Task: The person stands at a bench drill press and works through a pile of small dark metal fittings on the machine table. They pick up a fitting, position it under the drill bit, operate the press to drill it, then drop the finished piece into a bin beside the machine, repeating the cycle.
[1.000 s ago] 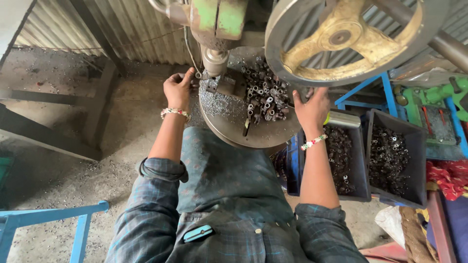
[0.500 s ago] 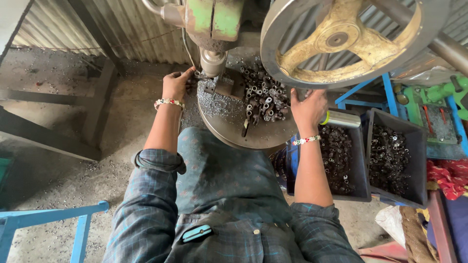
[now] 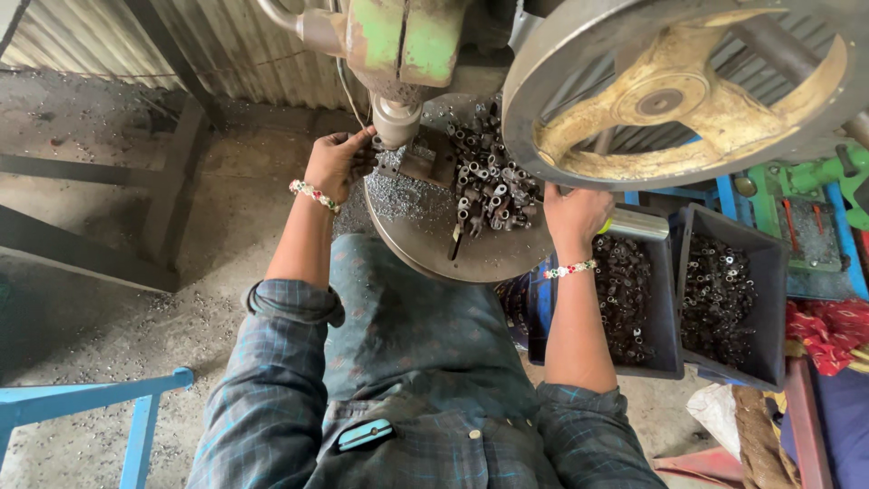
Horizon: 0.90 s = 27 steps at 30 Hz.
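Here our left hand [image 3: 337, 163] has its fingers curled together at the small metal block [image 3: 418, 163] under the green press head [image 3: 403, 41]; our right hand [image 3: 574, 217] clamps the shiny steel handle [image 3: 635, 225] beside the round grey metal table [image 3: 434, 244].

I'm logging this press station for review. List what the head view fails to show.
- Left hand: its fingertips are tucked under the press head, so any grip is hidden.
- Right hand: the flywheel covers its fingers.
- Small metal pieces on the round table: too small to identify.
- Flywheel: cut off by the top edge.
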Tool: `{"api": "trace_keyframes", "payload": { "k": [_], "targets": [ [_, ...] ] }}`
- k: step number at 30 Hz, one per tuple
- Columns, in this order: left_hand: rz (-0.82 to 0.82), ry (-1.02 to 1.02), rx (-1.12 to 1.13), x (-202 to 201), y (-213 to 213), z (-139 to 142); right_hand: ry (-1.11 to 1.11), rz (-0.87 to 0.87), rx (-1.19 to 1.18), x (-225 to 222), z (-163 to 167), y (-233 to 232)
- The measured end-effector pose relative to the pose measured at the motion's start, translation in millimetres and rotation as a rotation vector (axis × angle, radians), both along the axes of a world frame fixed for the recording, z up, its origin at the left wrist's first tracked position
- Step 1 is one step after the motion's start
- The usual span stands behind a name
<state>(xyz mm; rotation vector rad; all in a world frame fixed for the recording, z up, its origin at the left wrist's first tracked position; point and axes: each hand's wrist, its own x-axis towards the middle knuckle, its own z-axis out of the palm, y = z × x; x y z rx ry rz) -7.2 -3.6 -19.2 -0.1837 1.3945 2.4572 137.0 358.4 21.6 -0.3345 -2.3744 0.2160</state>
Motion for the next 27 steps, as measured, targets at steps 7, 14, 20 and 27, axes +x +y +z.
{"api": "trace_keyframes", "payload": {
  "k": [7,14,20,27],
  "targets": [
    [0.037,0.003,-0.076,5,2,-2,-0.029,0.084,-0.015,-59,15,8],
    [0.012,0.024,-0.100,2,8,13,-0.160,-0.234,0.058,-129,62,11],
    [0.099,-0.002,-0.067,2,25,26,-0.199,-0.162,0.025,-117,80,-1],
    [1.011,0.294,0.233,18,-18,33,-0.002,0.021,0.012,-9,10,1]
  ]
}}
